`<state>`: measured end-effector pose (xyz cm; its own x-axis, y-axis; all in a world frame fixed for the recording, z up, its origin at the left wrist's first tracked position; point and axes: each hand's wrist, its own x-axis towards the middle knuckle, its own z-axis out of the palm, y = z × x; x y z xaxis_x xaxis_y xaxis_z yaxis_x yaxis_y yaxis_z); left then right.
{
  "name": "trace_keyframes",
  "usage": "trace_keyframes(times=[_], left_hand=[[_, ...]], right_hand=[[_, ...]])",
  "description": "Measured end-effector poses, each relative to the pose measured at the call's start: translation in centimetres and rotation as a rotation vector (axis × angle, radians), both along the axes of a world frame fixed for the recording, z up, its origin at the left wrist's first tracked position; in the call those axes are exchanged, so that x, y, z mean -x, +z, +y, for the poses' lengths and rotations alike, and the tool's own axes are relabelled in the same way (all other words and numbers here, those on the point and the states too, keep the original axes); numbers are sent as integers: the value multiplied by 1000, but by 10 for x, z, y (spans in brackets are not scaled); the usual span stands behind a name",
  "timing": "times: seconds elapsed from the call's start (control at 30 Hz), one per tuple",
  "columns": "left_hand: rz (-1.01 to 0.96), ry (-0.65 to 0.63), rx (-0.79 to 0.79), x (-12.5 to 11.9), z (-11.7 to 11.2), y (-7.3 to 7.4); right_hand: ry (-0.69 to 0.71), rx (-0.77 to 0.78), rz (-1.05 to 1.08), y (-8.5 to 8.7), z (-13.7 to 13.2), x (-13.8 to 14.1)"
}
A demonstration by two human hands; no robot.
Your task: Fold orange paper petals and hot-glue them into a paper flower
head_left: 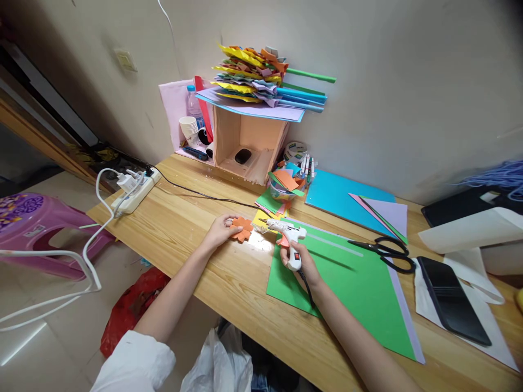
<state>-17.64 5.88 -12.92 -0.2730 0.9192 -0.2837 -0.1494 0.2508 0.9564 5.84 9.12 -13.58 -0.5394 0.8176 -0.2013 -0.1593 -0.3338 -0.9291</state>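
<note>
My left hand (222,231) pinches the left edge of an orange paper flower (243,229) close above the wooden table. In my right hand (303,262) is a white hot glue gun (292,234), its fingers wrapped round the handle by the orange trigger. The gun's nozzle points left toward the flower, a small gap apart from it. A black cord runs down from the handle past my wrist. Beneath the gun lie yellow paper pieces (261,220) and a large green sheet (347,288).
Black scissors (382,249) lie across the green sheet's right edge, near a phone (451,299). A tub of paper scraps (284,188) stands behind the gun. Paper flowers (253,76) are stacked on a cardboard organizer (249,136). At left is a power strip (137,190).
</note>
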Motion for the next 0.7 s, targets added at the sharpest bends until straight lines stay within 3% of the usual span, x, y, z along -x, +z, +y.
trace_keyframes(times=[0.47, 0.7], left_hand=[[67, 2, 2, -4, 4, -11], [253, 167, -142, 0, 5, -18]], right_hand=[[68, -127, -51, 5, -8, 2], [23, -103, -79, 6, -7, 3]])
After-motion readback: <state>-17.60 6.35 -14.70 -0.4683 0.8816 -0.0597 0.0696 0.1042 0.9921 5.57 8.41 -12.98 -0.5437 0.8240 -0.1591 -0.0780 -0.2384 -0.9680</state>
